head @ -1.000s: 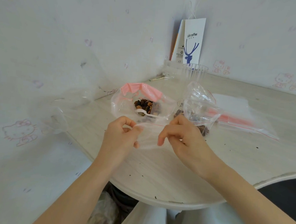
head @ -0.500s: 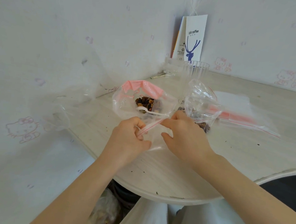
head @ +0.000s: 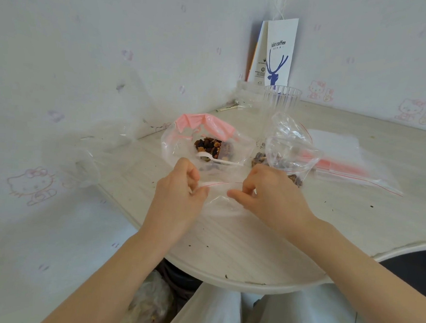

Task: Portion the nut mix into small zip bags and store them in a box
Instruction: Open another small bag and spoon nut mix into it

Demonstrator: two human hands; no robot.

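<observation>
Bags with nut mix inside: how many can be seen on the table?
2. The large pink-topped bag lies beyond the left hand; a small bag sits beyond the right hand. Crumpled plastic behind that small bag may hide another.

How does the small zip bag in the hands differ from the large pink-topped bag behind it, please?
The small zip bag looks empty; the large bag holds nut mix and a spoon. The left hand and right hand pinch the small zip bag; the large bag lies on the table. Both are clear plastic.
</observation>
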